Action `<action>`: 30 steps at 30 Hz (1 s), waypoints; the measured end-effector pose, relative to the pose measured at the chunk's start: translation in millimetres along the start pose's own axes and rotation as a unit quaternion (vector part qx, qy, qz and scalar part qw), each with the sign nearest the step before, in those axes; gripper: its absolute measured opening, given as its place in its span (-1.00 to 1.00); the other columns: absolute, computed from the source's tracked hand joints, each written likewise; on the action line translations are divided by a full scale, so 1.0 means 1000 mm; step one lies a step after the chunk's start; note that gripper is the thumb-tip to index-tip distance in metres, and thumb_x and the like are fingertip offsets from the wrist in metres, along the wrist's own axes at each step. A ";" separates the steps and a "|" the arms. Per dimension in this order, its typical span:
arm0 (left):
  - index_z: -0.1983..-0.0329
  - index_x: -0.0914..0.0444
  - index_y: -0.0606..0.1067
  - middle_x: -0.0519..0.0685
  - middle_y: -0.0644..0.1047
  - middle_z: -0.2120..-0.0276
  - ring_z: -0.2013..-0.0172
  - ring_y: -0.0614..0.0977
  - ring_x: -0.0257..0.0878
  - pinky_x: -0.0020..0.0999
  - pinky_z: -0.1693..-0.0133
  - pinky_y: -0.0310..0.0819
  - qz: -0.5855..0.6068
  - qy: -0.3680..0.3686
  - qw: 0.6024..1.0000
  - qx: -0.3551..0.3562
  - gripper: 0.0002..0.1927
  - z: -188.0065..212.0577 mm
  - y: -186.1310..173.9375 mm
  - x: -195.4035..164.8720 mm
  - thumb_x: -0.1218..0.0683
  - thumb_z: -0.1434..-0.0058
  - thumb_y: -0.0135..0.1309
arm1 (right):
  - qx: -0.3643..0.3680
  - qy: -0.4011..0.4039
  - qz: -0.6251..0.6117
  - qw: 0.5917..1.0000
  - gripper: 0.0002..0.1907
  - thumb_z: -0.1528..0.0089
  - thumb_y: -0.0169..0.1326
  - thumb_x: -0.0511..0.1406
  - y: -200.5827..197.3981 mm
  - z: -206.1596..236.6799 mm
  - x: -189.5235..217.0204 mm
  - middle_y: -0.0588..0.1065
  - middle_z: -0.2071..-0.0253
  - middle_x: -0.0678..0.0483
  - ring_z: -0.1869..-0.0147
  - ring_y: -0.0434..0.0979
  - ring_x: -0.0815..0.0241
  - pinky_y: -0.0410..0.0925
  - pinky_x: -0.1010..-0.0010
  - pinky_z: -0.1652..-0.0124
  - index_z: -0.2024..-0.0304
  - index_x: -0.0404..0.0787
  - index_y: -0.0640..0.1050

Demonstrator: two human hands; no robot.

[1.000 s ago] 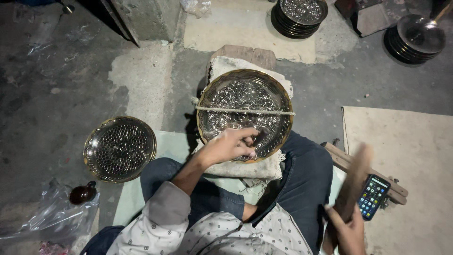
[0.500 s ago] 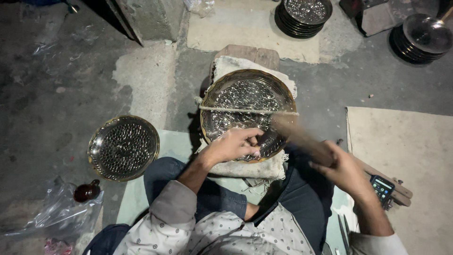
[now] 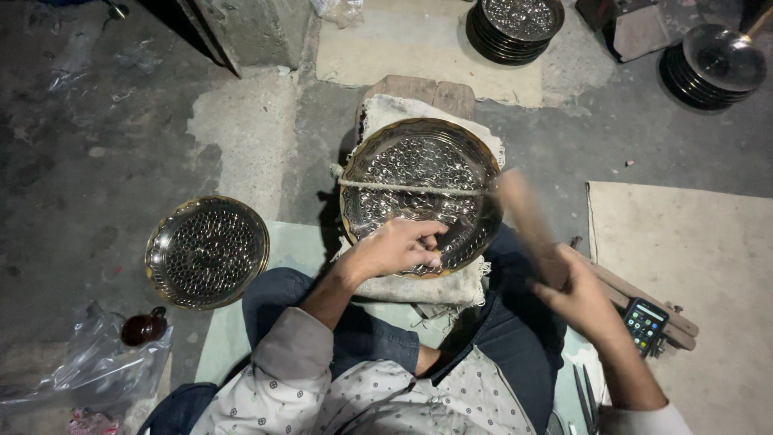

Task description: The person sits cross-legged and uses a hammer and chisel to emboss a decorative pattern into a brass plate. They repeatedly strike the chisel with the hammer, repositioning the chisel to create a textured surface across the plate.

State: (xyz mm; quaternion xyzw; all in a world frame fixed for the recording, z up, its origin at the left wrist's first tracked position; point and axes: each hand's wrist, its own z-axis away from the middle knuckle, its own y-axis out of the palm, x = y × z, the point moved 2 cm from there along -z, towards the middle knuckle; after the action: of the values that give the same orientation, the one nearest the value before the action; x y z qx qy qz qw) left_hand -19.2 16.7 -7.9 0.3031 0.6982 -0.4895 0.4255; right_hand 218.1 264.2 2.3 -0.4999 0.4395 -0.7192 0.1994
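Note:
A round patterned metal plate (image 3: 419, 165) with a brass rim lies tilted on a cloth-covered block (image 3: 403, 109) between my knees. A cord crosses its middle. My left hand (image 3: 394, 248) rests on the plate's near edge, fingers curled around a small tool I cannot make out. My right hand (image 3: 580, 294) grips a wooden mallet (image 3: 523, 213), blurred by motion, its head raised beside the plate's right rim.
A second patterned plate (image 3: 207, 251) lies on the floor at left. Stacks of plates (image 3: 515, 24) stand at the back, with a pan (image 3: 721, 60) on the right stack. A phone (image 3: 646, 322), wooden sticks, a small dark jar (image 3: 143, 329) and a plastic bag (image 3: 88, 370) lie nearby.
My right hand has swung the mallet up from beside my right knee toward the plate's right rim. The left hand has stayed on the plate.

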 end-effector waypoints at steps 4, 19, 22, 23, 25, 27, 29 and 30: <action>-0.15 0.33 0.48 0.06 0.69 0.28 0.26 0.75 -0.23 -0.37 0.19 0.61 0.022 -0.011 1.000 0.006 -0.53 0.001 0.000 -0.001 0.17 -0.16 0.24 | -0.027 0.029 -0.187 0.982 -0.22 -0.05 0.34 -0.34 -0.001 0.005 0.014 0.46 -0.18 -0.05 -0.24 0.46 0.07 0.31 0.25 -0.15 -0.28 -0.22 0.31; -0.14 0.29 0.51 0.06 0.68 0.29 0.27 0.74 -0.20 -0.33 0.20 0.57 0.008 -0.009 1.000 0.005 -0.54 0.003 -0.003 -0.004 0.15 -0.14 0.26 | -0.045 0.040 -0.104 0.993 -0.19 -0.02 0.31 -0.39 0.002 0.011 0.005 0.50 -0.20 -0.17 -0.24 0.55 0.06 0.40 0.27 -0.15 -0.32 -0.30 0.34; -0.14 0.28 0.51 0.06 0.68 0.28 0.27 0.73 -0.20 -0.32 0.19 0.58 0.008 -0.004 1.000 -0.004 -0.54 0.004 -0.002 -0.004 0.14 -0.15 0.26 | 0.039 0.161 0.158 0.973 -0.23 -0.14 0.38 -0.30 0.003 0.013 0.001 0.56 -0.15 -0.11 -0.29 0.53 0.00 0.39 0.26 -0.22 -0.38 -0.06 0.39; -0.14 0.28 0.51 0.06 0.68 0.28 0.27 0.73 -0.20 -0.33 0.18 0.58 0.006 0.002 1.000 -0.007 -0.54 0.004 -0.002 -0.004 0.14 -0.15 0.26 | 0.004 0.092 0.056 0.994 -0.21 -0.11 0.35 -0.33 0.002 0.012 0.004 0.53 -0.17 -0.14 -0.28 0.52 -0.01 0.37 0.25 -0.20 -0.37 -0.17 0.36; -0.14 0.27 0.50 0.05 0.68 0.27 0.26 0.74 -0.21 -0.33 0.18 0.59 0.003 0.001 1.000 -0.009 -0.54 0.005 -0.002 -0.004 0.13 -0.16 0.26 | -0.071 -0.047 -0.152 0.985 -0.18 -0.04 0.28 -0.41 -0.004 0.011 0.010 0.48 -0.21 -0.21 -0.26 0.49 -0.04 0.34 0.22 -0.15 -0.34 -0.39 0.32; -0.15 0.26 0.51 0.06 0.68 0.27 0.26 0.74 -0.20 -0.33 0.19 0.59 0.000 -0.008 1.000 -0.006 -0.54 0.005 -0.001 -0.005 0.12 -0.17 0.24 | -0.046 0.014 0.084 0.995 -0.15 0.02 0.35 -0.37 -0.011 0.012 0.009 0.53 -0.13 -0.18 -0.17 0.54 -0.08 0.40 0.20 -0.10 -0.33 -0.24 0.38; -0.16 0.27 0.49 0.07 0.67 0.24 0.25 0.73 -0.19 -0.32 0.18 0.59 -0.012 -0.006 1.000 -0.019 -0.53 0.005 -0.001 -0.007 0.10 -0.18 0.26 | -0.057 0.019 0.098 0.993 -0.15 0.03 0.33 -0.35 -0.019 0.012 0.014 0.56 -0.09 -0.16 -0.13 0.59 -0.08 0.44 0.19 -0.05 -0.33 -0.21 0.38; -0.16 0.27 0.48 0.07 0.67 0.23 0.25 0.73 -0.18 -0.32 0.17 0.59 -0.018 -0.005 0.999 -0.028 -0.52 0.004 -0.001 -0.009 0.09 -0.18 0.27 | -0.079 -0.008 -0.005 0.997 -0.17 0.00 0.27 -0.34 -0.024 0.012 0.019 0.55 -0.10 -0.15 -0.12 0.60 -0.06 0.45 0.19 -0.02 -0.34 -0.25 0.36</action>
State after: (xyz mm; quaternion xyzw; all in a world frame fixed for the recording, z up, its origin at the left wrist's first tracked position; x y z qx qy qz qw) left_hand -15.0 12.4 0.0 0.2760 0.7148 -0.4793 0.4280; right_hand 224.5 258.0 33.5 -0.5217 0.4913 -0.6791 0.1588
